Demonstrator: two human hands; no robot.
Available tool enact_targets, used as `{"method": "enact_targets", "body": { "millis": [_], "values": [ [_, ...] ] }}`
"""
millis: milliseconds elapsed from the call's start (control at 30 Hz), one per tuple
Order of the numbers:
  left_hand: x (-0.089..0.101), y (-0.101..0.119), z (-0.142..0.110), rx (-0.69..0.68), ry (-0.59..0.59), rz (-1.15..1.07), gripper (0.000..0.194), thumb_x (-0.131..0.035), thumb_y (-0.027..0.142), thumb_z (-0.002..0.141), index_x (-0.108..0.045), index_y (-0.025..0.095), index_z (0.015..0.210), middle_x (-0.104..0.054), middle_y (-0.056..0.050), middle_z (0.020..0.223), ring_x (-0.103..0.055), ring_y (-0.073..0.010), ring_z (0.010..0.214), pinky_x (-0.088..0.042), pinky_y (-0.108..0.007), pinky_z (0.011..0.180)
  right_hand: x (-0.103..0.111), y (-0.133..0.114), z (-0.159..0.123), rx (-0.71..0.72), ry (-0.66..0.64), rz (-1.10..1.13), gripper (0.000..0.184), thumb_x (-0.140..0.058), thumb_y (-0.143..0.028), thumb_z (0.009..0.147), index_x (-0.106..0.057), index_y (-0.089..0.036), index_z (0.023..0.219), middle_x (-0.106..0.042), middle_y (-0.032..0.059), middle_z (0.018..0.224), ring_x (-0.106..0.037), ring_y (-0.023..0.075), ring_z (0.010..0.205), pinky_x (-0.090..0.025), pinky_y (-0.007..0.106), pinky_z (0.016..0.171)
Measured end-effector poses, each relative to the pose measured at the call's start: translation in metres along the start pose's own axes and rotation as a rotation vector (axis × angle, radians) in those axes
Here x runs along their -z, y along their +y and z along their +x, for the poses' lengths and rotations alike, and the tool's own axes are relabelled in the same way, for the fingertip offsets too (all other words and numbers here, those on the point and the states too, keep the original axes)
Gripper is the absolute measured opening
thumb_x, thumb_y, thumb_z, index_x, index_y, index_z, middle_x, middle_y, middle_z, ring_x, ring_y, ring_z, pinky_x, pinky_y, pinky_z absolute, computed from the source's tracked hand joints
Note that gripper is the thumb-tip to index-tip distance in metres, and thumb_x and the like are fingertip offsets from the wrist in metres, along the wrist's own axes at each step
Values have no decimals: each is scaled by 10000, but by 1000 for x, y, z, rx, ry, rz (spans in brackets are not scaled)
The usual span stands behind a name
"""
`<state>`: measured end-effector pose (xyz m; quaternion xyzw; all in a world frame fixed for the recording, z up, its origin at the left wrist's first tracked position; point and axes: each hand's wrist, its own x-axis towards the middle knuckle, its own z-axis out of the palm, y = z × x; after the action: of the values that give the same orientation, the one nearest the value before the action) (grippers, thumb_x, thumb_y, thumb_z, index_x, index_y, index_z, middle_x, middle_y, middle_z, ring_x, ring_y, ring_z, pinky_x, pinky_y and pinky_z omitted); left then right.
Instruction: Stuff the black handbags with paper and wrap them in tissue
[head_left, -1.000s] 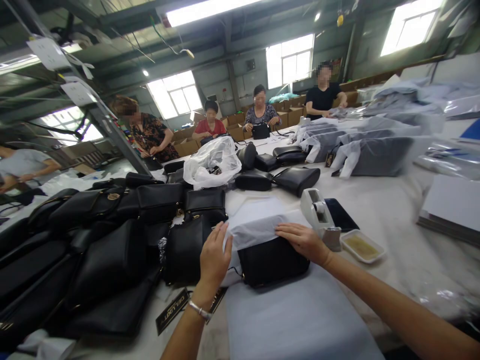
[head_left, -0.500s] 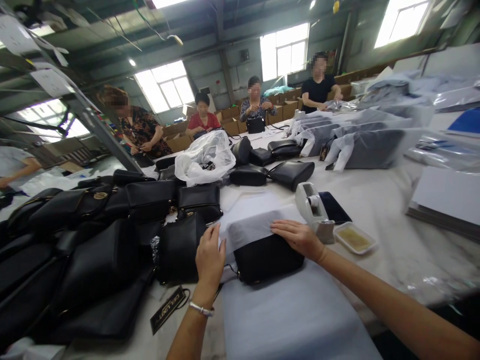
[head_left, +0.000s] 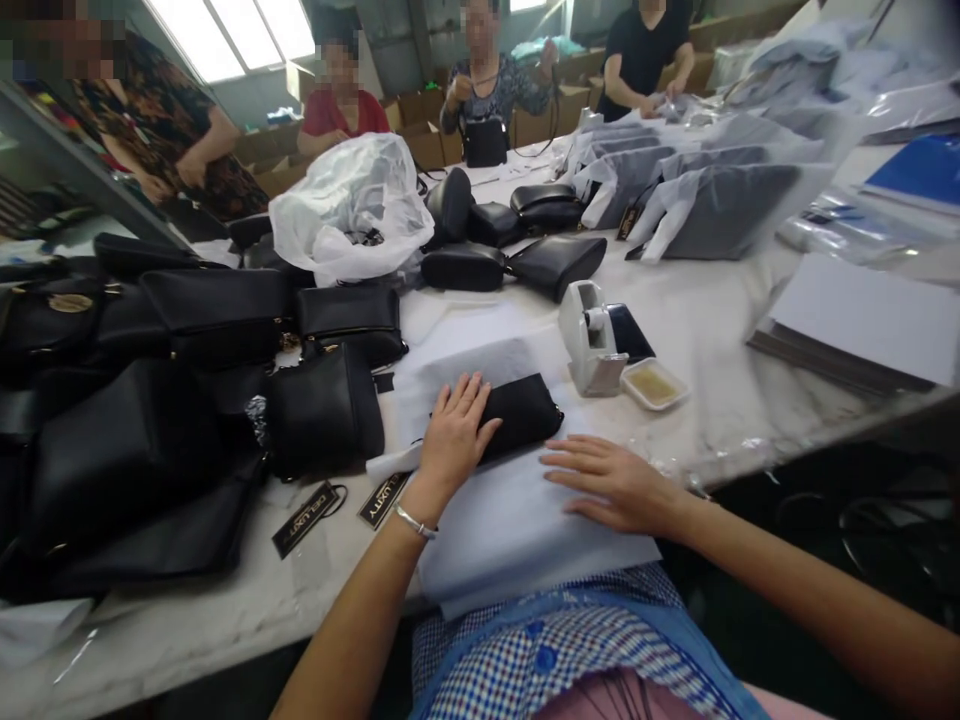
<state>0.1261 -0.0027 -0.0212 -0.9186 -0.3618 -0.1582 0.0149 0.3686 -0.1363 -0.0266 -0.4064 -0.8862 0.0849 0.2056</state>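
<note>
A small black bag (head_left: 525, 415) lies on a sheet of white wrapping paper (head_left: 517, 520) at the table's front edge. My left hand (head_left: 454, 435) rests flat on the bag's left end, fingers stretched out. My right hand (head_left: 611, 480) lies flat and open on the paper just in front of the bag, holding nothing. More white paper (head_left: 472, 360) is folded behind the bag. Two black hang tags (head_left: 382, 498) lie left of my left wrist.
A heap of black bags (head_left: 150, 400) fills the table's left side. A white tape dispenser (head_left: 589, 335) and a small tray (head_left: 654, 383) stand right of the bag. Wrapped bags (head_left: 720, 210) and stacked sheets (head_left: 862, 320) sit at the right. Several people work along the far side.
The view has tilted down and my lap shows. My left hand moved from the paper's left edge onto the bag. My right hand slid off the bag's top onto the paper in front.
</note>
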Motion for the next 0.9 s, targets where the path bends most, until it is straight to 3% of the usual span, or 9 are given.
{"method": "enact_targets", "body": {
  "millis": [100, 200, 333, 633, 733, 900],
  "values": [
    [1, 0, 1, 2, 16, -7, 515, -425, 387, 979, -411, 140, 1430, -363, -116, 1537, -296, -263, 1435, -242, -475, 1180, -11, -20, -28, 20, -164, -26, 575, -587, -459, 903, -475, -210, 1409, -423, 88, 1498, -309, 303, 1412, -246, 553, 1159],
    [1, 2, 1, -4, 16, -11, 514, -429, 382, 978, -415, 129, 1426, -374, -121, 1531, -301, -270, 1432, -250, -479, 1175, -24, -25, -37, -9, -207, -56, 656, -568, -502, 901, -396, -208, 1462, -325, 93, 1552, -218, 314, 1445, -161, 571, 1171],
    [2, 2, 1, -8, 17, -15, 523, -441, 380, 974, -409, 121, 1428, -380, -127, 1528, -310, -273, 1427, -252, -478, 1174, -33, -26, -28, -68, -216, -102, 704, -538, -540, 904, -363, -173, 1478, -273, 104, 1573, -144, 330, 1460, -70, 581, 1174],
    [5, 3, 2, -5, 10, -18, 506, -457, 369, 969, -435, 117, 1407, -393, -129, 1520, -326, -272, 1418, -264, -475, 1168, -21, -38, -1, -131, -310, -73, 920, -561, -696, 794, -396, -73, 1450, -263, 166, 1566, -102, 364, 1458, 27, 584, 1168],
    [6, 3, 2, 0, 1, -12, 505, -460, 373, 967, -441, 120, 1404, -397, -126, 1518, -329, -275, 1417, -268, -476, 1165, -24, -46, -2, -163, -326, -94, 973, -680, -594, 726, -362, -42, 1462, -196, 192, 1581, -52, 383, 1460, 27, 596, 1164],
    [9, 2, 2, -3, -4, -20, 504, -459, 376, 967, -439, 129, 1406, -404, -127, 1514, -338, -271, 1413, -277, -470, 1161, -25, -57, -1, -196, -249, -124, 727, -665, -236, 716, -470, -67, 1395, -225, 182, 1575, -99, 384, 1456, -61, 603, 1170]
  ]
}}
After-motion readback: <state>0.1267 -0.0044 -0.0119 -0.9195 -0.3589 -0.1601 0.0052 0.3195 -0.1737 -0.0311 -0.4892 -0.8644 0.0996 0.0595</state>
